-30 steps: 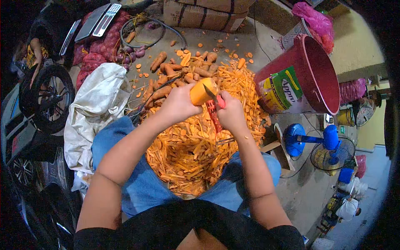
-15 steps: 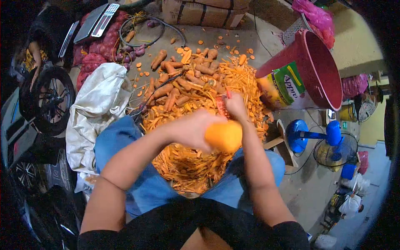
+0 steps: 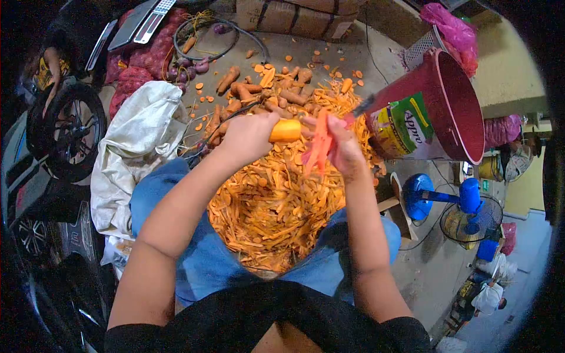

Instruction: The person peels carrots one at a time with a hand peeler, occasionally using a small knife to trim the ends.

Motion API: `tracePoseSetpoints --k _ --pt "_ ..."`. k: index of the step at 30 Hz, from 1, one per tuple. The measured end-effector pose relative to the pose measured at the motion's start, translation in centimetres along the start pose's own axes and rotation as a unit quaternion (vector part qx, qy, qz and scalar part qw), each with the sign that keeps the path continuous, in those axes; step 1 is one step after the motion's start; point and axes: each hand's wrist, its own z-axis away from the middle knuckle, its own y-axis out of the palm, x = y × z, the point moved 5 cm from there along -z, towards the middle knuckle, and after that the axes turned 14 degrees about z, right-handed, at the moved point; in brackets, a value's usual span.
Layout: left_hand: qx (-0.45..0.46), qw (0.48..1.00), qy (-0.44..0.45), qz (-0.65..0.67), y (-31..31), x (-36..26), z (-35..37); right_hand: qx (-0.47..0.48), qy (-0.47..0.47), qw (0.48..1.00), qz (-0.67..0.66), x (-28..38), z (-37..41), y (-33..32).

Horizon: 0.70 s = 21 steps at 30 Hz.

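My left hand (image 3: 250, 138) is closed around a peeled carrot (image 3: 286, 130), whose blunt orange end points right. Opposite it, my right hand (image 3: 348, 150) grips a reddish-pink hand tool (image 3: 321, 144), smeared by motion. A dark blurred strip reaches from this hand toward the bucket; I cannot tell whether it belongs to the tool. Below both hands spreads a large heap of carrot shreds and slices (image 3: 271, 206), between my knees. Whole unpeeled carrots (image 3: 291, 97) lie on the far side of the heap.
A tilted red bucket (image 3: 465, 106) stands right of the heap, near a blue fan (image 3: 471, 206). On the left lie a white sack (image 3: 138, 153) and net bags of onions (image 3: 132, 85), with a scale (image 3: 138, 26) above. A cardboard box (image 3: 294, 20) sits at the back.
My left hand and the carrot have moved up and left, away from my right wrist. My right hand has turned, swinging the red tool. The heap's middle shows more.
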Motion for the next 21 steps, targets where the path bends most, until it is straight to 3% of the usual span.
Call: tracePoseSetpoints --k 1,3,5,7,9,11,12,14,15,17,18,19,21 --pt "0.013 1.000 0.004 -0.025 0.8 0.3 0.0 -0.003 -0.001 1.000 -0.001 -1.0 -0.2 -0.4" --pt "0.058 0.997 0.017 -0.039 2.9 1.0 -0.1 0.090 0.042 0.994 0.051 -4.3 -0.7 0.4" --pt "0.101 0.993 0.028 -0.052 4.5 1.1 0.1 0.082 0.042 0.992 0.085 -5.2 -0.2 0.8" --pt "0.192 0.980 -0.037 -0.041 5.4 0.0 1.1 0.107 0.143 0.976 0.128 -4.9 0.9 1.8" --pt "0.183 0.983 0.002 0.016 6.3 0.3 1.4 0.078 0.136 0.979 0.130 -6.5 0.3 0.0" --pt "0.069 0.995 0.046 0.051 4.1 -0.4 0.8 0.074 0.107 0.963 0.235 -6.4 -0.5 -2.3" --pt "0.102 0.994 0.018 0.017 3.2 -0.1 0.2 0.006 0.057 0.956 0.286 -3.5 0.0 -2.6" --pt "0.069 0.997 -0.002 0.018 0.9 -0.1 0.0 -0.002 0.042 0.977 0.210 1.0 1.1 -6.1" --pt "0.036 0.999 -0.023 0.018 -0.1 0.2 0.0 -0.112 -0.046 0.967 0.225 4.7 2.8 -7.1" --pt "-0.005 0.999 0.001 0.043 -1.0 -0.1 0.2 -0.178 -0.271 0.945 0.044 9.7 5.7 -9.8" --pt "0.019 0.997 -0.026 0.071 -1.1 -0.2 0.4 -0.236 -0.311 0.920 -0.042 11.5 7.3 -11.1" --pt "0.044 0.993 -0.053 0.099 -0.9 -0.2 0.5 -0.132 -0.330 0.935 -0.015 12.6 8.0 -13.5" --pt "0.072 0.993 -0.070 0.063 -0.4 0.0 0.4 -0.208 -0.345 0.912 -0.082 13.1 9.5 -15.2"
